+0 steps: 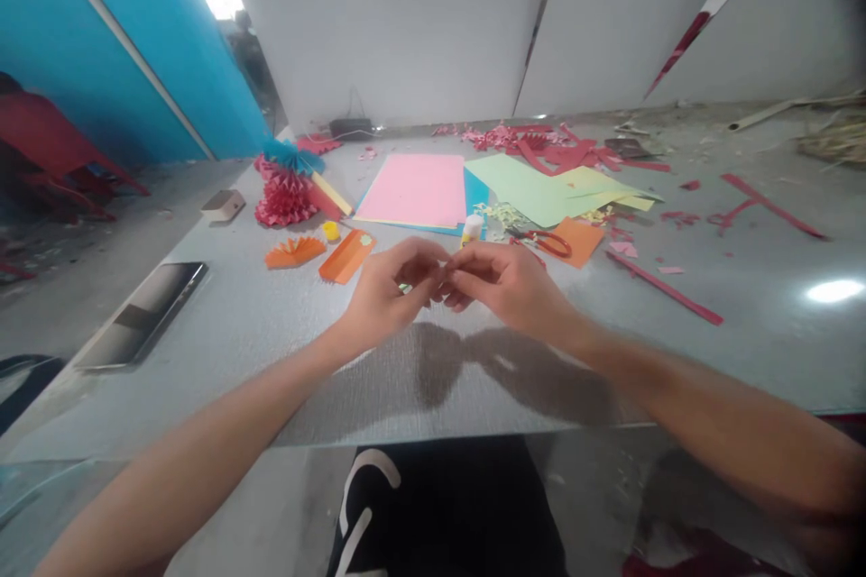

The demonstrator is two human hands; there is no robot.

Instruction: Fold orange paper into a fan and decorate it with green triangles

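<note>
My left hand [399, 281] and my right hand [497, 279] meet above the near middle of the table, fingertips pinched together. Whatever lies between the fingers is mostly hidden; a small pale green bit shows by the left fingers. Just behind the hands stands a white and yellow glue stick [472, 230]. Scissors with orange-red handles [551, 242] lie beyond my right hand, on an orange paper sheet [585, 243]. To the left of my left hand are a folded orange paper strip [346, 258], an orange pleated paper fan [295, 252] and a yellow cap [331, 231].
Pink paper [416, 189] and green paper [520, 185] lie at the back middle. Pleated red paper [288, 196] sits back left, near a small box [223, 206]. A dark flat phone-like device [143, 315] rests at the left edge. Red strips [667, 288] and scraps lie right.
</note>
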